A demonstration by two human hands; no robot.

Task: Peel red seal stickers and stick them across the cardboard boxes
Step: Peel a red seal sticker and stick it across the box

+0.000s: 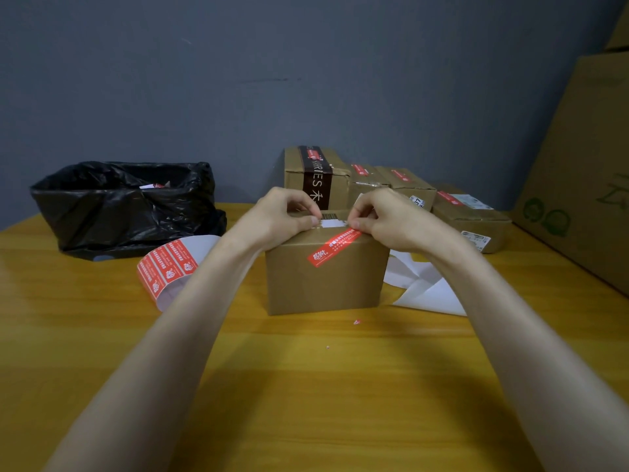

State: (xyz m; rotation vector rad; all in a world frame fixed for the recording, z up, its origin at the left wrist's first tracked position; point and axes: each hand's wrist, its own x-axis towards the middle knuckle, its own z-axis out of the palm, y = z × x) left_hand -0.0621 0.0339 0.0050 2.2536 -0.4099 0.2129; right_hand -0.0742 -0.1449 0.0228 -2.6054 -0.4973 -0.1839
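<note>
The right grip (384,221) pinches the sticker (335,247) by its upper end; it slants down-left across the box (323,287), which the left grip (289,216) holds.

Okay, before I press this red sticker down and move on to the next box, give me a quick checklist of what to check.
1. Red seal sticker crosses the box's top front edge: ok, its lower end lies on the front face.
2. Sticker runs straight: not ok, it slants diagonally.
3. Upper end flat on the top: cannot tell, the right hand pinches it and hides it.
4. Box steady: ok, it stands on the table with the left hand on its top edge.
5. More stickers within reach: ok, the sticker sheet lies left of the box.
</note>
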